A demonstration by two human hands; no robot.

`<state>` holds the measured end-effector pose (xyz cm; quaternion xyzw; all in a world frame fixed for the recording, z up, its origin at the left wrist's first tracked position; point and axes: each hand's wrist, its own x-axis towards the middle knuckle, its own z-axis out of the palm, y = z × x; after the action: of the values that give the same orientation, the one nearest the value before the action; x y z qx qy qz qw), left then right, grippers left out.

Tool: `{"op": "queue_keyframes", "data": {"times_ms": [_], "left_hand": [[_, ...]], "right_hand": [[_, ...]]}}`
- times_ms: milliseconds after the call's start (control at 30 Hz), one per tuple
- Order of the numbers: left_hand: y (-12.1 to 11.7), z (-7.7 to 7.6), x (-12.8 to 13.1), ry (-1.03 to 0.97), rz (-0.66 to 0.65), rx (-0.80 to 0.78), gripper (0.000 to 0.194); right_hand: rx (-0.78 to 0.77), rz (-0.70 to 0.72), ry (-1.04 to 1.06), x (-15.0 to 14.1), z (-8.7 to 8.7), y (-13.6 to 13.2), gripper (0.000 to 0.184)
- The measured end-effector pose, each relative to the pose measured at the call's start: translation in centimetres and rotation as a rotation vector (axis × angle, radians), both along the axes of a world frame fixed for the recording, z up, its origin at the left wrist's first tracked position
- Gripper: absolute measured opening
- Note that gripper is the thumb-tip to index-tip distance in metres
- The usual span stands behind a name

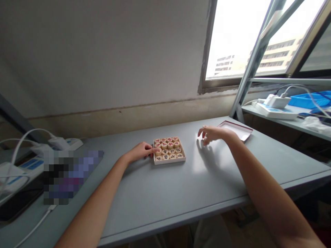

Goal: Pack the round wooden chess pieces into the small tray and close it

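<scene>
A small shallow box (169,161) sits in the middle of the grey table, filled with several round wooden chess pieces marked in red and black. My left hand (141,151) rests against the box's left side, fingers curled, with a fingertip touching a piece at the left edge. My right hand (210,133) hovers above the table to the right of the box, fingers loosely spread and pointing down, holding nothing. The box's lid (239,131) lies open side up just beyond my right hand.
The grey table (181,193) meets a wall at the back. Power strips, white cables and a dark tablet lie at far left (38,151). A metal shelf (284,117) at right holds a power strip, chargers and a blue tray. A window is above.
</scene>
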<state>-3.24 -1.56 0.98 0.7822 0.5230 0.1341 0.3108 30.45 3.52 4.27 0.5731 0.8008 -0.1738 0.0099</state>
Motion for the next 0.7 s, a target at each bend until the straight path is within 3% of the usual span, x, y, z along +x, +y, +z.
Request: {"op": "queue_keyframes", "data": {"times_ms": [233, 333, 533, 600, 700], "left_hand": [[-0.1, 0.5, 0.0, -0.163, -0.038, -0.035, 0.045], [-0.1, 0.6, 0.0, -0.157, -0.048, -0.050, 0.036], [0.1, 0.1, -0.1, -0.127, -0.007, -0.046, 0.034], [0.2, 0.1, 0.0, -0.121, -0.005, -0.035, 0.036], [0.2, 0.1, 0.0, -0.112, -0.009, -0.027, 0.037]], "right_hand": [[0.064, 0.004, -0.097, 0.5, 0.0, -0.1, 0.022], [0.068, 0.018, -0.014, -0.7, 0.4, -0.6, 0.016], [0.322, 0.357, 0.352, -6.5, 0.9, -3.1, 0.018], [0.379, 0.460, 0.355, -8.5, 0.6, -4.1, 0.019], [0.453, 0.497, 0.320, -10.4, -0.2, -5.1, 0.022]]}}
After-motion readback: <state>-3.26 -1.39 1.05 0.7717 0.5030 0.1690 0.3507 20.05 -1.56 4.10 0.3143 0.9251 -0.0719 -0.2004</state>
